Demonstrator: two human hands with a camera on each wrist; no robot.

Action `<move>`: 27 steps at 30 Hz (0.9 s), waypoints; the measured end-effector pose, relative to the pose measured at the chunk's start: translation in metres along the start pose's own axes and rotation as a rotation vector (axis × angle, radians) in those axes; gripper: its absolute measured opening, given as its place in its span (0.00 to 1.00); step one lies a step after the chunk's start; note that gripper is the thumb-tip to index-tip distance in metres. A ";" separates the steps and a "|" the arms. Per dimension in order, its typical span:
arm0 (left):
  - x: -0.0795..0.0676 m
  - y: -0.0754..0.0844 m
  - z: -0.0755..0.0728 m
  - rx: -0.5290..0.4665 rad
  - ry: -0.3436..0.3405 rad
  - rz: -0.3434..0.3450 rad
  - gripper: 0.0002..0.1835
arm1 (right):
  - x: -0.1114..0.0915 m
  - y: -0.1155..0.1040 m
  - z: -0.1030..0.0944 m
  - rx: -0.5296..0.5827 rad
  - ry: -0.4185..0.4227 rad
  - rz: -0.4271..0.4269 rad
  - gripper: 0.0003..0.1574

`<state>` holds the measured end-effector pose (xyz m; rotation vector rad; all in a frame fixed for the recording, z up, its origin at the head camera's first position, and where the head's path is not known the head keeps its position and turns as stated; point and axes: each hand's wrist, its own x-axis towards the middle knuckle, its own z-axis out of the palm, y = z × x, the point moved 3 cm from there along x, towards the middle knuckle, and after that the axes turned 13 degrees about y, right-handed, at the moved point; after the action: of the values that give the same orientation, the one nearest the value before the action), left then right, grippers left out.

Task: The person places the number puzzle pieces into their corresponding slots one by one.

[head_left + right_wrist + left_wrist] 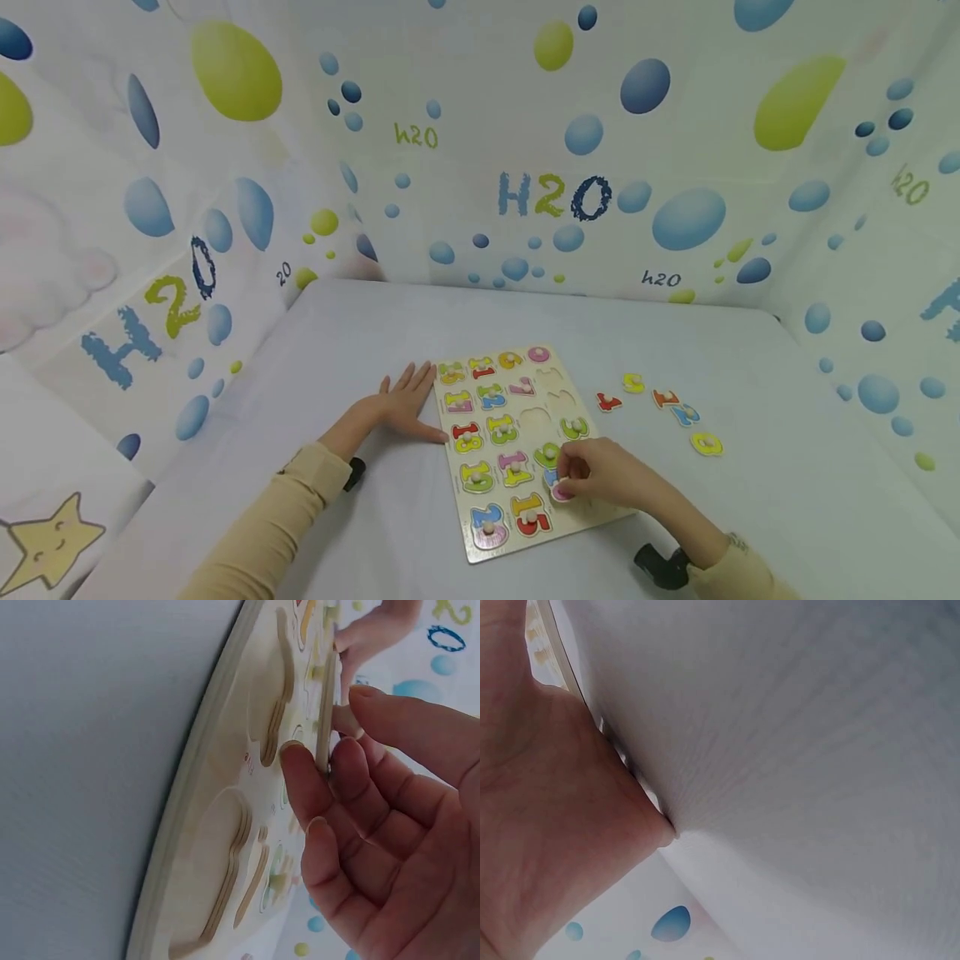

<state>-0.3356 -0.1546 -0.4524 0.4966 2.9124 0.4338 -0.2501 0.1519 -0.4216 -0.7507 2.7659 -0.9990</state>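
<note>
Pinching a blue-and-pink number piece (328, 712) by its pale wooden knob (345, 720) in the grip of the right hand (603, 471), with thumb and fingertips closing around the knob. Holding the piece over the lower right part of a wooden peg puzzle board (512, 543), just below the green 9 (548, 454); showing edge-on in the right wrist view, but leaving contact with the board impossible to tell.

Resting the left hand (408, 408) on the white desk (405, 517) along the board's left edge, spreading its grip wide, with the thumb touching the board's side and the index finger lying just beside the upper left corner.

Filling much of the board with coloured numbers, among them the red 18 (468, 437), the green 13 (502, 430), the yellow-and-red 15 (531, 517) and the green 3 (574, 428). Exposing carved recesses (536, 421) in the two right-hand columns.

Lying loose on the desk to the right of the board: a red 4 (608, 402), a small yellow piece (633, 383), an orange-red 1 (664, 399), a blue 2 (686, 414) right next to it, and a rounded yellow piece (707, 443) nearest the person. Hanging behind: a white curtain (465, 50) bearing blue and green drops and H2O lettering.
</note>
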 end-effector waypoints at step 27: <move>0.000 -0.001 0.000 -0.001 0.012 0.015 0.67 | -0.012 -0.002 0.013 -0.132 -0.041 -0.038 0.12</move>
<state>-0.3360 -0.1553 -0.4526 0.5182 2.9217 0.4413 -0.2354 0.1484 -0.4310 -0.8343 2.8136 -0.8042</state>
